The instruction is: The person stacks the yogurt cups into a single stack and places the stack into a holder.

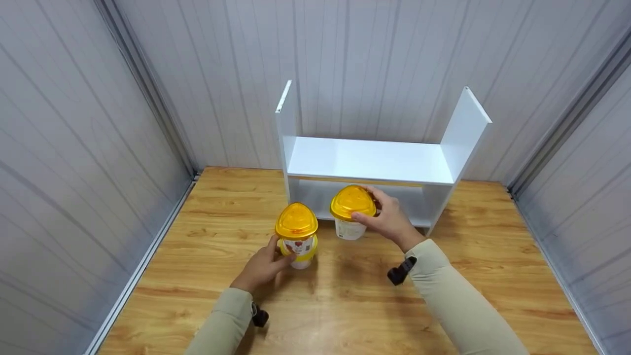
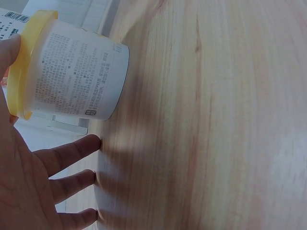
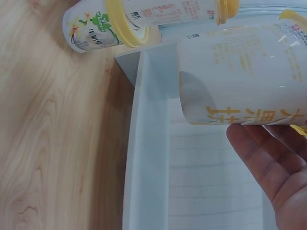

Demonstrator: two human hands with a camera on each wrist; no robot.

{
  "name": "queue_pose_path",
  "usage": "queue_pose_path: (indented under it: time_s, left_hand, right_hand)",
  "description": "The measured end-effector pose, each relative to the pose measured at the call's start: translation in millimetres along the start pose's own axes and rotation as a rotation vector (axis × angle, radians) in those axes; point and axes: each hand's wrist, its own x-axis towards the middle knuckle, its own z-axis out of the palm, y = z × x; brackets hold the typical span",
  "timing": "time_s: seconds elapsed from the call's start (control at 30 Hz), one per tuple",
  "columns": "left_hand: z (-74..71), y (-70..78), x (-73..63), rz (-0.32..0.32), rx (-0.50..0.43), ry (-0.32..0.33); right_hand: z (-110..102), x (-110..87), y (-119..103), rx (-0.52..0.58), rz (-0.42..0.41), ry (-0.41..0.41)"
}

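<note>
A yellow-lidded plastic cup (image 1: 297, 224) with a domed top stands stacked on a second cup (image 1: 301, 263), whose yellow rim shows below it. My left hand (image 1: 262, 268) pinches this stack near the join, between thumb and forefinger. In the left wrist view, fine print covers the lower cup (image 2: 79, 72), and the other fingers (image 2: 67, 155) are spread near the wood. To the right, my right hand (image 1: 389, 219) grips a third cup (image 1: 350, 229), its domed lid also yellow, off the table before the shelf. The right wrist view shows its pale wall (image 3: 240, 72).
Behind the cups, a white two-level shelf unit (image 1: 369, 160) with tall side panels stands against the back panelled wall (image 1: 236, 88). The wood-look tabletop (image 1: 330, 315) spreads around it, bounded by side walls at left and right.
</note>
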Motion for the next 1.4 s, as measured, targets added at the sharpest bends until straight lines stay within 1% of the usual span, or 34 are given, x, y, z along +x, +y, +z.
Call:
queue_pose_path:
  time_s: [0.17,0.3,0.37,0.57,0.77,1.0,1.13,1.4]
  left_hand:
    - [-0.2,0.3,-0.1,-0.007,-0.002,-0.005]
    - [-0.9,2.5,-0.7,-0.022,-0.003,-0.021]
    - [-1.2,4.0,-1.0,-0.032,-0.003,-0.028]
    - [-1.1,3.3,-0.2,-0.041,0.005,-0.021]
    - [-1.2,3.2,-0.2,-0.065,0.004,-0.016]
    - [-0.8,1.3,0.8,-0.052,-0.004,-0.026]
    - [-0.8,1.7,0.5,-0.056,-0.008,-0.024]
    - [-1.1,4.4,-1.4,-0.054,-0.001,-0.024]
  right_hand:
    - [-0.5,4.2,-8.2,-0.002,-0.035,0.003]
    - [-0.7,6.5,-15.4,0.013,-0.061,-0.014]
    - [-1.0,7.4,-19.0,0.019,-0.062,-0.018]
    - [-1.0,10.5,-27.4,0.035,-0.048,-0.032]
    - [0.0,14.9,-34.2,0.046,-0.068,-0.044]
    - [3.6,21.0,-42.6,0.043,-0.107,-0.042]
    - [6.3,23.8,-48.9,0.054,-0.124,-0.050]
    - [11.0,30.2,-57.0,0.002,-0.183,-0.042]
